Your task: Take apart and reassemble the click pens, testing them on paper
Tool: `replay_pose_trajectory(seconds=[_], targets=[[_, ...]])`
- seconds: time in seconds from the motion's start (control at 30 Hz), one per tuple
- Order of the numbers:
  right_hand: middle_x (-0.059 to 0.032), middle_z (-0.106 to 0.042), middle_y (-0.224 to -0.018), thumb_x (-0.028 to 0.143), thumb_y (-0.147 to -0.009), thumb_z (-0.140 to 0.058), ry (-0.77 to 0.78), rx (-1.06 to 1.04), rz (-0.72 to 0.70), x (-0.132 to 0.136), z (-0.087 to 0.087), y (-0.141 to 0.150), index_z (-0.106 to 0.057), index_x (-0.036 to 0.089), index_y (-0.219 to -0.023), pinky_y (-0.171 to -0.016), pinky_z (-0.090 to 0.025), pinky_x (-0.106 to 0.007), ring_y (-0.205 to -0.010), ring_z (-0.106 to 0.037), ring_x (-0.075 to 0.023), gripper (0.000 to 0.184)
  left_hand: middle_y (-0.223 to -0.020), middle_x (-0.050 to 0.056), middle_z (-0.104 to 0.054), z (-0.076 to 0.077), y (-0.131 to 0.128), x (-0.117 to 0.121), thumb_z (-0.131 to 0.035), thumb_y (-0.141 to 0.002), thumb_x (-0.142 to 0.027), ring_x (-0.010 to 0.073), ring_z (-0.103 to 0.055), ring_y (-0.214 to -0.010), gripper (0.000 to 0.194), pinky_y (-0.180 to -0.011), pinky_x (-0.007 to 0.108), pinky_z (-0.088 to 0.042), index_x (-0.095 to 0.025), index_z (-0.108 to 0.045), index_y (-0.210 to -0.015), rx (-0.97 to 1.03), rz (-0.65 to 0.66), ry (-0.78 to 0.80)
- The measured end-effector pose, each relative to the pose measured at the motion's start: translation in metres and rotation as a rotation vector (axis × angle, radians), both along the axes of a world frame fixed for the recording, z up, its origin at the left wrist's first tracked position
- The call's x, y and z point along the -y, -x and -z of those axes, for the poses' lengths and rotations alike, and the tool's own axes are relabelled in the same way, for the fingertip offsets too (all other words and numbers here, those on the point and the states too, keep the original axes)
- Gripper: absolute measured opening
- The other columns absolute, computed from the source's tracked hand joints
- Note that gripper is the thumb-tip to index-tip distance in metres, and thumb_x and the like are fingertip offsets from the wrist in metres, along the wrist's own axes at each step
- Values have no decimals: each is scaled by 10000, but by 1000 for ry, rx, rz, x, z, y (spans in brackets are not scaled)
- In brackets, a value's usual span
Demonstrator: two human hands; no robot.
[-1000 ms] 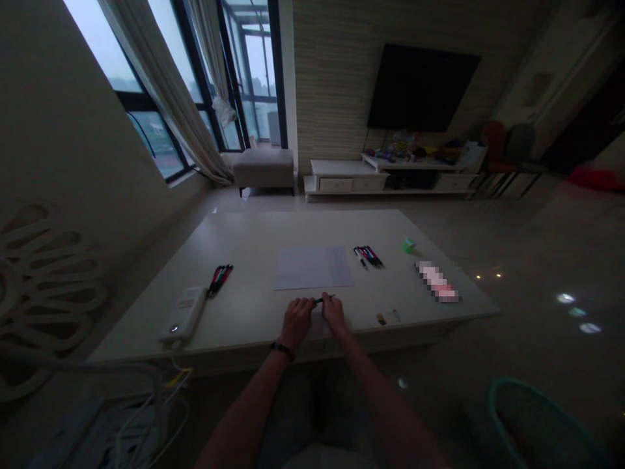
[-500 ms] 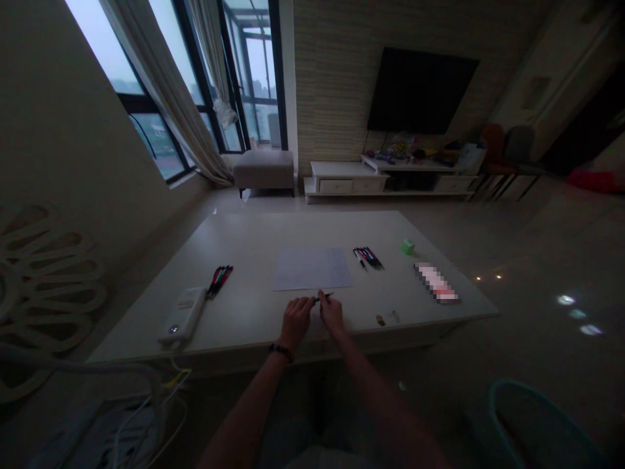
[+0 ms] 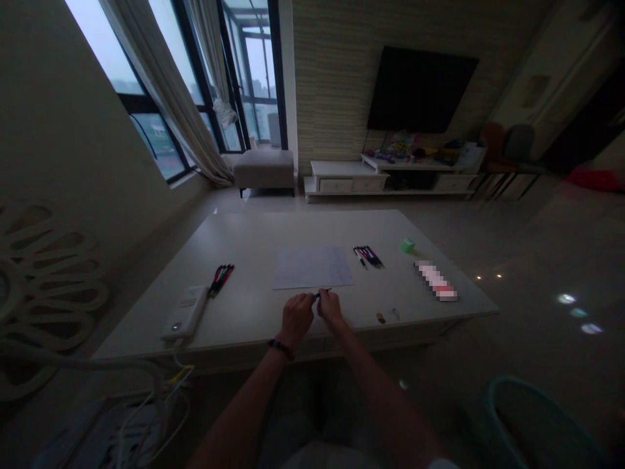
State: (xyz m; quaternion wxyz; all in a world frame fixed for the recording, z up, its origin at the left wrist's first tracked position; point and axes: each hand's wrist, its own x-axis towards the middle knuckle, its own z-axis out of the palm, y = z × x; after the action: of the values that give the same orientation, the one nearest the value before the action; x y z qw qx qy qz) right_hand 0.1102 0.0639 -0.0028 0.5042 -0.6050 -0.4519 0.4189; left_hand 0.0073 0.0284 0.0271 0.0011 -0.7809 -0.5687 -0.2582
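Head view, left hand point(image 3: 297, 319) and right hand point(image 3: 331, 309) pinching a green pen point(image 3: 322, 295) between them, just below a paper sheet point(image 3: 312, 268), on a white table point(image 3: 244, 241), pen bunches point(image 3: 368, 256) lying either side, teal basket point(image 3: 532, 423) sitting on the floor, contents too dark to tell

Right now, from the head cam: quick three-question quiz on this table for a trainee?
1. True or false: the left hand wears a dark band on its wrist.
2. Which bunch is nearer the green cube: A, the pens right of the sheet of paper, or B, the pens left of it?
3. Fill in: the left hand and the right hand both grip a ____.

Key: 1 true; 2 A; 3 pen.
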Motion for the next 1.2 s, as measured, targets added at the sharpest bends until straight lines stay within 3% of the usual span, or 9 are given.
replay_pose_trajectory(seconds=[0.1, 0.23, 0.43, 0.53, 0.7, 0.8, 0.87, 1.07, 1.2], targets=[[40, -376, -356, 430, -767, -372, 22, -41, -82, 0, -5, -5, -420, 196, -457, -372, -241, -213, -334, -342, -85, 391, -736, 37, -638, -10, -1, -4, -413, -851, -252, 131, -543, -677, 250, -615, 245, -353, -180, -641, -778, 211, -111, 231], [47, -370, -377, 498, -751, -416, -70, -23, -212, 3, -10, -14, -419, 186, -462, -384, -247, -203, -354, -333, -75, 426, -625, 16, -623, -20, 5, -14, -417, -833, -316, 102, -505, -547, 315, -534, 218, -336, -149, -663, -729, 420, -50, 598], [50, -355, -372, 560, -736, -430, -1, -119, -74, 7, -16, -10, -413, 192, -461, -378, -262, -211, -347, -331, -78, 459, -867, 58, -650, -24, 0, -2, -409, -858, -210, 148, -564, -768, 219, -720, 273, -375, -193, -616, -927, 131, 12, 121], [35, -375, -362, 531, -740, -419, -22, -82, -22, 7, -17, -4, -436, 189, -446, -384, -264, -212, -364, -358, -87, 451, -853, 66, -630, -25, -4, 8, -388, -848, -137, 162, -558, -777, 222, -730, 286, -377, -188, -585, -935, -37, 29, 46], [38, -370, -351, 463, -743, -399, -23, -44, -92, 7, -20, -2, -444, 184, -439, -377, -245, -210, -357, -349, -84, 415, -715, 43, -606, -35, -2, 3, -407, -792, -110, 137, -541, -679, 209, -618, 248, -358, -172, -599, -738, 58, -107, 273], [51, -355, -351, 467, -738, -416, -51, -26, -193, 6, -22, -8, -428, 182, -437, -376, -241, -202, -345, -329, -72, 414, -584, 19, -571, -42, 5, -10, -414, -805, -199, 115, -502, -562, 257, -552, 234, -337, -152, -620, -658, 240, -62, 564], [55, -352, -354, 501, -735, -431, -46, -38, -238, 6, -22, -13, -423, 181, -439, -370, -240, -200, -336, -322, -68, 435, -552, 8, -560, -42, 6, -15, -417, -816, -249, 105, -481, -520, 284, -531, 227, -333, -145, -631, -661, 287, -5, 641], [60, -350, -361, 594, -690, -483, 74, -229, -54, 8, -13, -16, -391, 200, -472, -329, -221, -209, -303, -297, -66, 460, -827, 58, -623, -22, -5, -5, -385, -840, -142, 151, -544, -750, 227, -695, 266, -391, -179, -606, -876, 5, 19, 139], [57, -346, -349, 520, -704, -468, 63, -220, -12, 5, -10, -13, -389, 201, -445, -331, -219, -208, -301, -292, -64, 418, -886, 74, -611, -15, -10, 4, -384, -792, -43, 182, -538, -825, 306, -768, 303, -401, -168, -561, -1007, -182, 94, 14]])
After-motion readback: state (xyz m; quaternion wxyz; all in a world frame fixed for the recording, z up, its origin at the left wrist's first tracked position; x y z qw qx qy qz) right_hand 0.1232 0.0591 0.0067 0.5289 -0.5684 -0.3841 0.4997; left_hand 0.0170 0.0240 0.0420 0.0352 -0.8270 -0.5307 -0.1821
